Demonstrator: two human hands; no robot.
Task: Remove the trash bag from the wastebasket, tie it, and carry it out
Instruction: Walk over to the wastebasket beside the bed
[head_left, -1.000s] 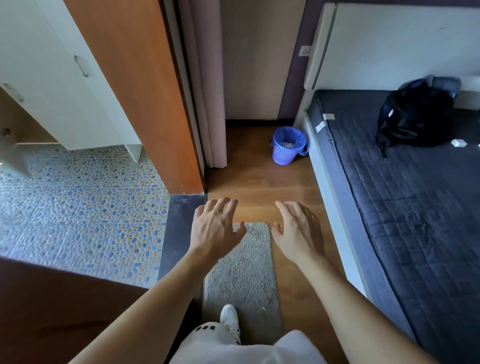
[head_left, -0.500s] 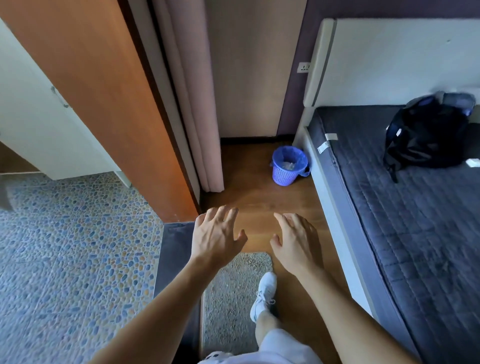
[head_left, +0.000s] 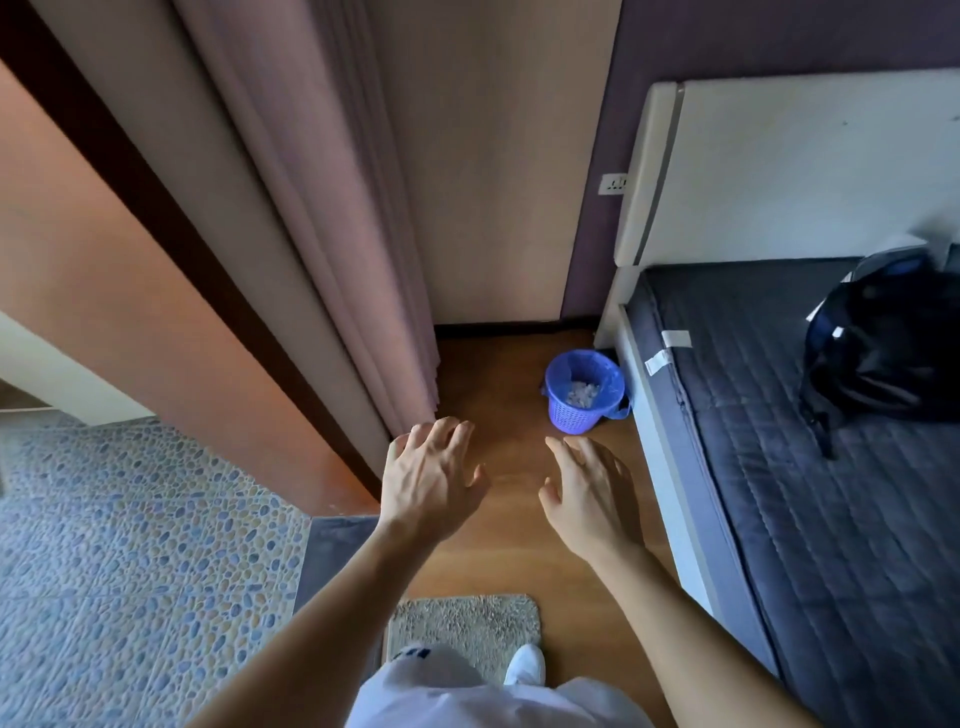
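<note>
A small purple lattice wastebasket (head_left: 575, 414) stands on the wooden floor against the bed frame, near the far wall. A blue trash bag (head_left: 610, 374) lines it, folded over the rim, with pale crumpled trash inside. My left hand (head_left: 428, 480) is stretched forward, fingers spread, empty, well short of the basket and to its left. My right hand (head_left: 589, 493) is also spread and empty, just in front of the basket, not touching it.
A bed with a dark quilted mattress (head_left: 810, 467) fills the right side, a black backpack (head_left: 883, 348) on it. A pink curtain (head_left: 343, 249) and an orange door (head_left: 156, 332) flank the left. A grey mat (head_left: 462, 629) lies at my feet. Pebble tiles (head_left: 130, 571) lie to the left.
I have walked forward along the floor beside the bed. The wastebasket is nearer and larger. Both hands stay spread and empty out in front.
</note>
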